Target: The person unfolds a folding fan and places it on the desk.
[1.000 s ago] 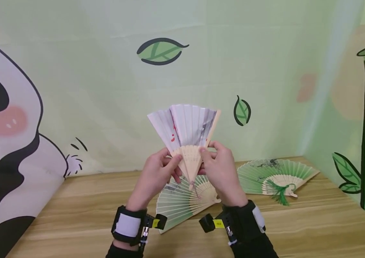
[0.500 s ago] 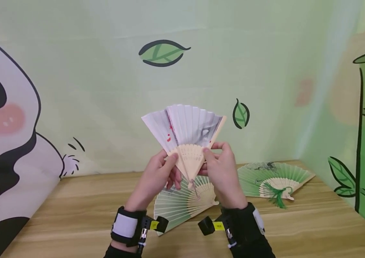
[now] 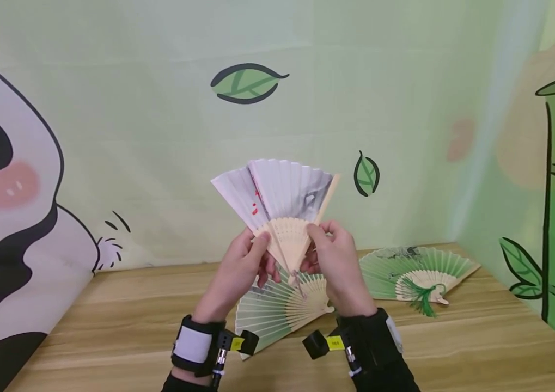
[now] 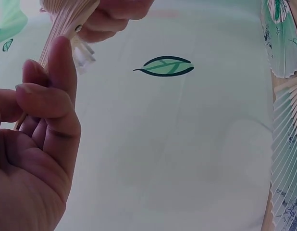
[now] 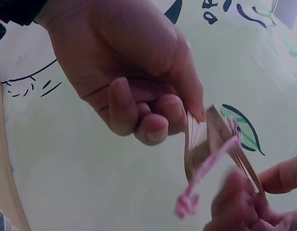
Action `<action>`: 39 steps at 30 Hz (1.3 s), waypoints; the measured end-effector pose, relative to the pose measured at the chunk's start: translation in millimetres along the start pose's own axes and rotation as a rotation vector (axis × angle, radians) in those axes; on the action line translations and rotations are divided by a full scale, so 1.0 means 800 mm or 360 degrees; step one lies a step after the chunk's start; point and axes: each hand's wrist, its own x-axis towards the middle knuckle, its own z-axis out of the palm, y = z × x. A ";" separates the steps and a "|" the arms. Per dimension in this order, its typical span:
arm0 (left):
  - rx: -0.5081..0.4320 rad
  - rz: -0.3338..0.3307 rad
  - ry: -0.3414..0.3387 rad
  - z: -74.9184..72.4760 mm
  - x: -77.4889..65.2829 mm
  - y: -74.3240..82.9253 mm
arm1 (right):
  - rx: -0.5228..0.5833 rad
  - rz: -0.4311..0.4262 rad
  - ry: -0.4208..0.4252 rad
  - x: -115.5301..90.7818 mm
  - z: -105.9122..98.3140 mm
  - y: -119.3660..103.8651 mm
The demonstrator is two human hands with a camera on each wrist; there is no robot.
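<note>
A white folding fan (image 3: 284, 190) with pale wooden ribs, grey shading and red marks is held up, partly spread, in the head view. My left hand (image 3: 238, 267) pinches its left side at the ribs, thumb in front. The right hand (image 3: 338, 267) pinches the right side near the outer wooden guard. Below, at the fan's pivot, dangles a pink cord (image 5: 211, 166), plain in the right wrist view. In the left wrist view, rib edges (image 4: 64, 29) rise past my left fingertips. Several fingers behind the fan are partly hidden.
On the wooden table (image 3: 125, 326), a spread green fan (image 3: 264, 321) lies beneath the hands. Another green fan (image 3: 380, 272) with a green tassel (image 3: 421, 296) lies at the back right. A printed panda-and-leaf backdrop (image 3: 159, 136) stands behind.
Over the second the white fan has spread wider, its left edge moving left and its right edge slightly right. Both hands keep hold of it; the right fingers have shifted a little.
</note>
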 end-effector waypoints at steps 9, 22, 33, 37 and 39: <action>-0.0062 0.0013 0.0082 0.003 0.001 0.000 | 0.0033 0.0044 -0.0111 0.000 -0.005 0.000; -0.0348 0.0129 0.0228 0.021 0.003 0.002 | 0.0170 0.0068 -0.0090 -0.002 -0.007 -0.006; -0.0418 0.0134 0.0323 0.018 -0.002 0.000 | 0.0355 0.0108 -0.0064 -0.006 0.004 -0.006; -0.0370 0.0138 0.0342 0.019 -0.001 0.000 | 0.0421 0.0092 -0.0040 -0.007 0.001 -0.009; -0.0352 0.0117 0.0345 0.020 -0.002 -0.002 | 0.0434 0.0079 -0.0060 -0.009 -0.001 -0.010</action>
